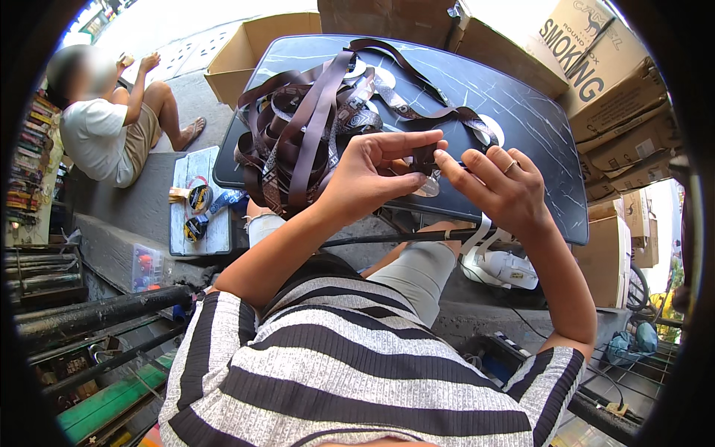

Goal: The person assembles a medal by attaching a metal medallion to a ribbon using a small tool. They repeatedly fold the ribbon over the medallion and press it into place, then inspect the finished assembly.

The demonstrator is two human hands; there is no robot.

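Over the near edge of a dark marbled table, my left hand pinches a short dark piece of ribbon between thumb and fingers. From the other side, my right hand meets it, thumb and index finger closed at the ribbon's edge. The fingers partly cover how this piece is folded. A tangled pile of brown ribbon straps, some of them patterned, lies just beyond my left hand. One patterned strap runs right from the pile to a round white disc beyond my right hand.
At left, a white stool carries tape rolls and a blue strap. Another person sits beyond it. Cardboard boxes stack up at right; an open carton stands behind the table. A white appliance sits below the table's edge.
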